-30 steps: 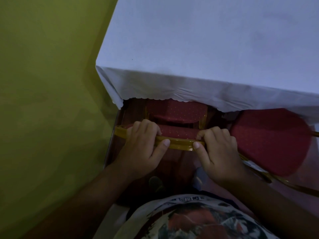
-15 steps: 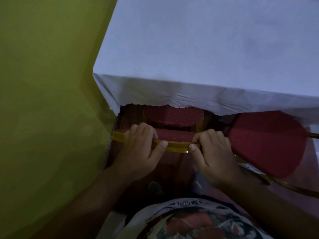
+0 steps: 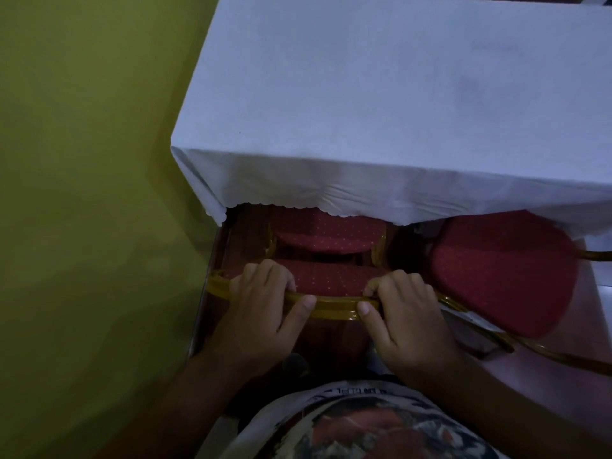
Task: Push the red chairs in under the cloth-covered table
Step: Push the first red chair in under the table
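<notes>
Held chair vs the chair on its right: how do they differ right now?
The held chair faces the table squarely; the right chair is turned at an angle. Both the left hand and the right hand have a grip on the held chair's gold top rail; nothing touches the right chair. The held chair's seat is partly beneath the white cloth; the right chair's red pad sits mostly outside it. Both share red dotted fabric and gold frames.

Left hand (image 3: 261, 313) and right hand (image 3: 402, 313) are both gripping the gold top rail (image 3: 334, 306) of a red chair (image 3: 331, 276). Its seat is sitting partly beneath the white tablecloth (image 3: 381, 104). Second red chair (image 3: 503, 270) is standing angled, right of the first.
</notes>
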`<state>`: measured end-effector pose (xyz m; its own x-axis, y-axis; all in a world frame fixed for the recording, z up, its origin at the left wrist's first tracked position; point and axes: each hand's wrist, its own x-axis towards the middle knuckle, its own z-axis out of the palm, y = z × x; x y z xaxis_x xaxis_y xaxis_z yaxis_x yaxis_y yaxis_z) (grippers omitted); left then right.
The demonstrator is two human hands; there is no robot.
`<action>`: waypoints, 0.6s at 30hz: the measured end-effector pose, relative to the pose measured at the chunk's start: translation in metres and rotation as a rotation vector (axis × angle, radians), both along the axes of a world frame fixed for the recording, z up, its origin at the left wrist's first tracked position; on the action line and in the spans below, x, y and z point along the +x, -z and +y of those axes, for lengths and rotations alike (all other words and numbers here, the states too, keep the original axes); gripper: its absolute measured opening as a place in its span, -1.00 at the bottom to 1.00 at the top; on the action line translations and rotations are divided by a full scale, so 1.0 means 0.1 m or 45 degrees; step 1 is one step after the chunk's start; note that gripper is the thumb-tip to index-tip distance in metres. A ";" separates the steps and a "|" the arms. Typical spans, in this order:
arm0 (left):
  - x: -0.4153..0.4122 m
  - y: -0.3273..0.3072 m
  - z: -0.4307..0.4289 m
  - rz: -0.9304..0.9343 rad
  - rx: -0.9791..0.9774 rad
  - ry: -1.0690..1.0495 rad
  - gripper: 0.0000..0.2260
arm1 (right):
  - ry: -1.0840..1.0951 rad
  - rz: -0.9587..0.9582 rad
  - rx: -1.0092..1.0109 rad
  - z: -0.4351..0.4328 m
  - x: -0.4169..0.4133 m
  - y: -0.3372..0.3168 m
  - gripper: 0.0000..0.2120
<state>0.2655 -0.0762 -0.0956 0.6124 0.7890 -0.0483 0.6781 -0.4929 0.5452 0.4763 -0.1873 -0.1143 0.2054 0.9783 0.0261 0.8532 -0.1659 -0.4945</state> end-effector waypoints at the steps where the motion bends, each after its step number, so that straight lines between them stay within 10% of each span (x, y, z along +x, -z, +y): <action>1: 0.00 0.00 0.00 -0.007 0.001 -0.005 -0.74 | 0.000 0.000 -0.009 0.00 0.00 -0.01 -0.72; 18: 1.57 -0.25 -0.67 0.003 0.142 -0.152 -0.70 | -0.196 -0.110 -0.039 -0.34 1.53 -0.23 -0.59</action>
